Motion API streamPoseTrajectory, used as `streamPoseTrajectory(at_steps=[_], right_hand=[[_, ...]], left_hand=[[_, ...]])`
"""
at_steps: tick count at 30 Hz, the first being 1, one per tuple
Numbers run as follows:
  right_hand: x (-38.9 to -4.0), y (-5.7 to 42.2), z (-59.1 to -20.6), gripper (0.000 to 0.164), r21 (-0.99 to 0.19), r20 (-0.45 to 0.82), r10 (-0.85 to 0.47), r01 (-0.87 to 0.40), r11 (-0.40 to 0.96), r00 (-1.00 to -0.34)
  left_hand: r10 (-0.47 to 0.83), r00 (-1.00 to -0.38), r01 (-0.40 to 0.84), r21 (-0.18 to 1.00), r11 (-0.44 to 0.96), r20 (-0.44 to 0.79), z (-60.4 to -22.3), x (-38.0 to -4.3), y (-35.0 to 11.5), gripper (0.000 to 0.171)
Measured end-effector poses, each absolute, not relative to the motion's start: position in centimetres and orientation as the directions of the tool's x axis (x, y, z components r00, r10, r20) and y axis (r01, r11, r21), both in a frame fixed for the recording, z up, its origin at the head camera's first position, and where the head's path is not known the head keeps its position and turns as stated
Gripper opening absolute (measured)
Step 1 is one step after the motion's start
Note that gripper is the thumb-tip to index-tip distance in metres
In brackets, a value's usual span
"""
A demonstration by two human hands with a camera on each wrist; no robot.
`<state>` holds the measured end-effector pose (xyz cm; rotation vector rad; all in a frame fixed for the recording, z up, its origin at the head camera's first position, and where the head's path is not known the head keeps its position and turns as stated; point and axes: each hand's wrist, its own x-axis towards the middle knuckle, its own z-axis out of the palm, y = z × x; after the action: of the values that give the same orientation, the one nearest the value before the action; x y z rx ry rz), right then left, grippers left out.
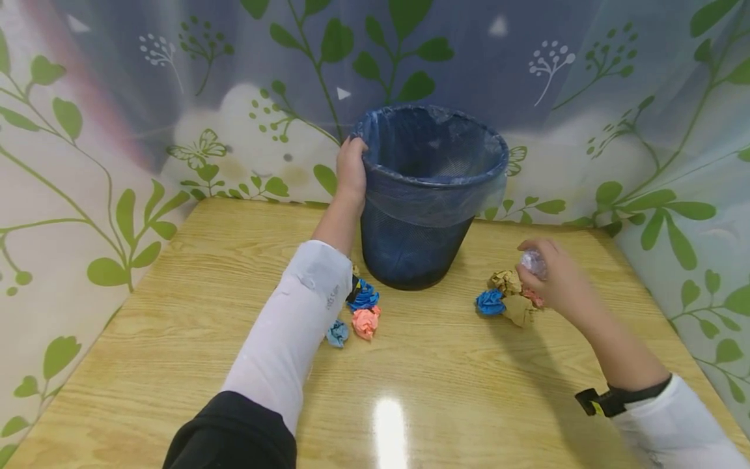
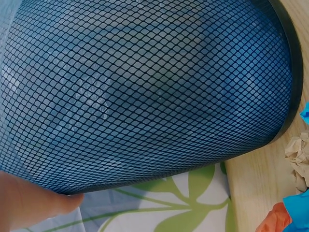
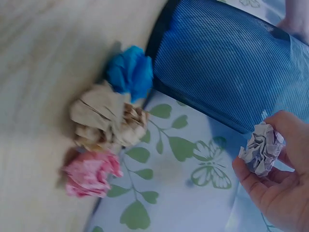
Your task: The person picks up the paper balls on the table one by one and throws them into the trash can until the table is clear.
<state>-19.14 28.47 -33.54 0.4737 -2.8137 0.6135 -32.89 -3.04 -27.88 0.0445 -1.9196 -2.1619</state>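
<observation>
A dark mesh wastebasket (image 1: 417, 234) with a bluish plastic liner stands at the back of the table. At the left of its rim, my left hand (image 1: 351, 170) grips the edge, the thumb (image 2: 38, 200) lying along the mesh outside. My right hand (image 1: 559, 283) pinches a crumpled white paper ball (image 3: 262, 148) between thumb and fingers, raised over the right-hand pile. That pile holds a blue paper ball (image 3: 130, 72), tan paper balls (image 3: 99, 111) and a pink paper ball (image 3: 91, 174).
Left of centre, partly behind my left sleeve, lie a coral paper ball (image 1: 366, 323), a blue paper ball (image 1: 364, 296) and a grey-blue paper ball (image 1: 337, 333). Leaf-patterned curtains (image 1: 252, 130) border the wooden table (image 1: 445, 391) at the back and both sides.
</observation>
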Motion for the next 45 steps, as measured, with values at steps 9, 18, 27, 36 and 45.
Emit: streamPoseTrajectory(at_steps=[9,18,27,36,45], right_hand=[[-20.2,28.6,-30.0,0.033,-0.323,0.427,-0.217,-0.372,0.87,-0.878],[-21.8,27.7,-25.7,0.038,-0.385,0.39,-0.148,-0.307,0.871,-0.909],[-24.3,26.1,-22.4,0.041,-0.44,0.441,-0.131,-0.341,0.831,-0.888],[-26.5,24.0,-19.8,0.045,-0.414,0.422,-0.178,-0.364,0.834,-0.889],[-28.6,22.0,-19.0,0.048,-0.481,0.354,-0.186,-0.349,0.804,-0.916]], left_hand=[[-0.235,-0.96,0.178,0.978,-0.107,0.149,-27.8,-32.7,-2.8,0.061],[-0.242,-0.959,0.175,0.98,-0.099,0.147,-27.9,-32.8,-2.9,0.059],[-0.246,-0.959,0.171,0.979,-0.111,0.14,-27.9,-32.8,-2.9,0.056],[-0.236,-0.963,0.16,0.98,-0.121,0.128,-27.8,-32.8,-2.9,0.061],[-0.252,-0.954,0.2,0.972,-0.124,0.164,-27.9,-33.0,-2.8,0.049]])
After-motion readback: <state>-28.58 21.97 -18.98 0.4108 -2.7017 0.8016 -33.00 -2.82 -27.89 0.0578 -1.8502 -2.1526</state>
